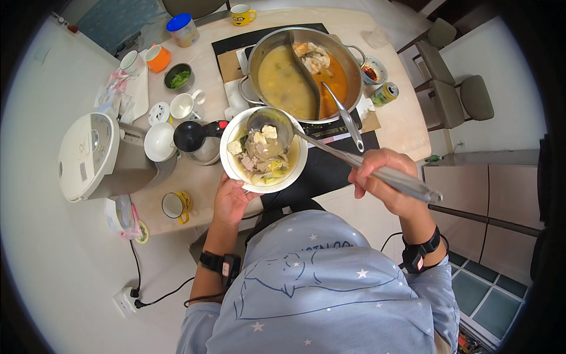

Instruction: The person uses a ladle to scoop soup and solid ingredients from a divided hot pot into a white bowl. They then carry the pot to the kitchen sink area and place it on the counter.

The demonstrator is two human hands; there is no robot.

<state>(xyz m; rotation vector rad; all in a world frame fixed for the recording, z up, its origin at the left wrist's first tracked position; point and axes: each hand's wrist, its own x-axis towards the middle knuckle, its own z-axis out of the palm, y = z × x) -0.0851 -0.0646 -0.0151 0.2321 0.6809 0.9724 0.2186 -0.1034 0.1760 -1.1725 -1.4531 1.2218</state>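
My left hand (233, 198) grips the near rim of a white bowl (225, 170) that holds broth, tofu cubes, meat slices and cabbage. Around the handle of a steel soup ladle (329, 152) my right hand (387, 179) is closed. The ladle's bowl rests over the food in the white bowl, holding broth and a piece of tofu. Just beyond stands a divided steel hot pot (305, 75), pale broth on its left side and red broth on its right. A second ladle (349, 124) leans out of the red side, its handle towards me.
An electric hot water dispenser (95, 155) stands at the left, beside an empty white bowl (160, 141) and a black-lidded glass pot (190, 136). Chopped greens fill a small bowl (179, 77). A drink can (384, 94) and sauce bowl (374, 71) sit right of the pot. A yellow mug (176, 205) is near the edge.
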